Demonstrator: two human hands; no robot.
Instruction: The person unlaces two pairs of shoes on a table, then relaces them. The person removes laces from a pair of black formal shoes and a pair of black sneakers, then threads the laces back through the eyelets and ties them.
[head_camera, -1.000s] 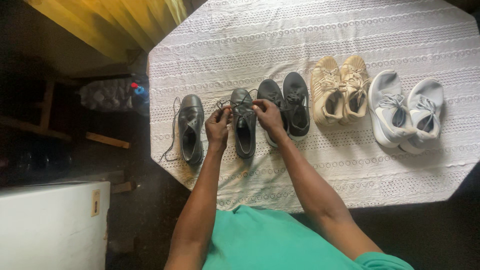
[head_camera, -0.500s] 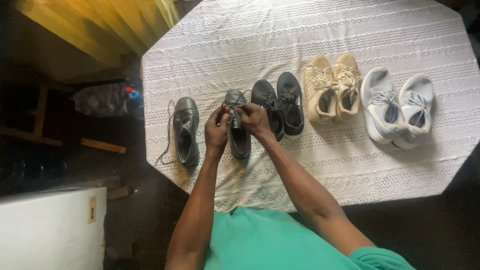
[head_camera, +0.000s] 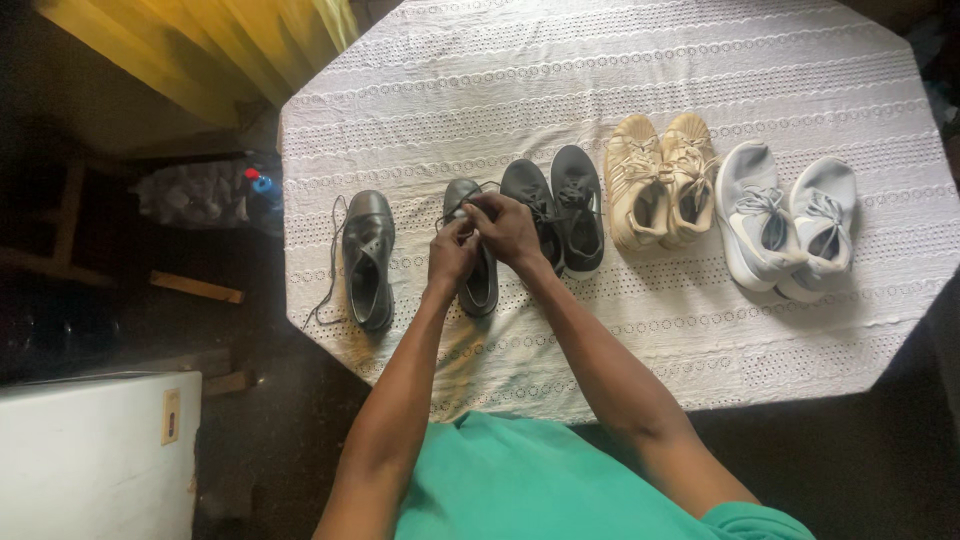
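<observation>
Shoes number eight on the white tablecloth (head_camera: 600, 60): two black leather shoes, two black sneakers (head_camera: 555, 205), two tan sneakers (head_camera: 655, 185), two grey sneakers (head_camera: 785, 225). Left hand (head_camera: 450, 252) and right hand (head_camera: 508, 228) pinch the laces (head_camera: 462, 212) of one leather shoe (head_camera: 478, 290); its mate (head_camera: 367, 258) lies apart.

Both your bare forearms reach forward and converge — the left arm runs nearly straight up from the elbow; the right comes in at a slant from the lower right; your left hand (head_camera: 451, 253) is curled, fingers bunched in a pinch; your right hand (head_camera: 507, 228) sits just above and beside it, knuckles up, fingertips bent inward — the two hands touching.
</observation>
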